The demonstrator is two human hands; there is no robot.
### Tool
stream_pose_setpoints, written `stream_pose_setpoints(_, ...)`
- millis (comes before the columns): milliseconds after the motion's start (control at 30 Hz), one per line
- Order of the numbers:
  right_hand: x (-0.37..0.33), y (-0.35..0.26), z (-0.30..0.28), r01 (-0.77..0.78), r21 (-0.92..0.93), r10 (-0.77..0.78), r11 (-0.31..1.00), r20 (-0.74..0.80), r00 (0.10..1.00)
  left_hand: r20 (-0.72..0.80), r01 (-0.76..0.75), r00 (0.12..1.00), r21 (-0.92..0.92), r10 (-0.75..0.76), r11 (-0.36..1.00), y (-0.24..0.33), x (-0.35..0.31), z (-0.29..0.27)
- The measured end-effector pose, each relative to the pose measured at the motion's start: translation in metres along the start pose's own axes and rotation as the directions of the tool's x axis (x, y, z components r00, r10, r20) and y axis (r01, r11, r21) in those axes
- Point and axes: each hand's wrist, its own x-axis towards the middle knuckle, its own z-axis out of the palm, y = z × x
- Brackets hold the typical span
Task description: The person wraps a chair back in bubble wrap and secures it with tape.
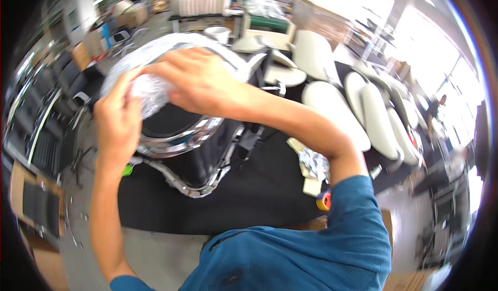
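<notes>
Crinkled clear plastic film (151, 96) is bunched between my two hands, over the top of a chair-like piece with a black surface (171, 121) and a shiny chrome frame (199, 191). My left hand (118, 117) grips the film's left side, thumb toward me. From the right, my right hand (199, 81) reaches across with bent fingers on the film, its fingertips close to the left hand's. Beyond them spreads a broad pale, film-covered surface (155, 46). Whatever lies under the fingers is hidden.
The piece stands on a black-covered table (259, 197). Cream padded seat parts (332, 109) fill its right side. Nearer lie crumpled foil (313, 162) and an orange-and-blue tape roll (323, 201). Black chairs (67, 75) stand left. Another person (434, 112) is far right.
</notes>
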Motion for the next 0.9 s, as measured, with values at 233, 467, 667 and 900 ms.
stream_pose_setpoints(233,-0.033,0.007,-0.031,-0.048,-0.104,0.047,0.993,-0.012,0.999,0.035,-0.225,0.974,0.118,0.222,0.967,-0.020,-0.007,-0.017)
stream_pose_setpoints(467,-0.082,-0.014,-0.069,-0.186,-0.128,0.179,0.974,-0.064,0.982,0.203,-0.240,0.949,-0.023,0.240,0.970,0.018,-0.031,-0.014)
stream_pose_setpoints(667,-0.119,-0.038,-0.069,-0.093,-0.014,0.093,0.996,-0.024,0.995,0.310,-0.657,0.739,0.137,0.598,0.742,0.032,-0.071,0.008)
stream_pose_setpoints(900,-0.136,-0.050,-0.054,-0.077,0.129,0.068,0.989,0.076,0.995,0.184,-0.578,0.811,0.399,0.556,0.712,0.023,-0.110,0.022)
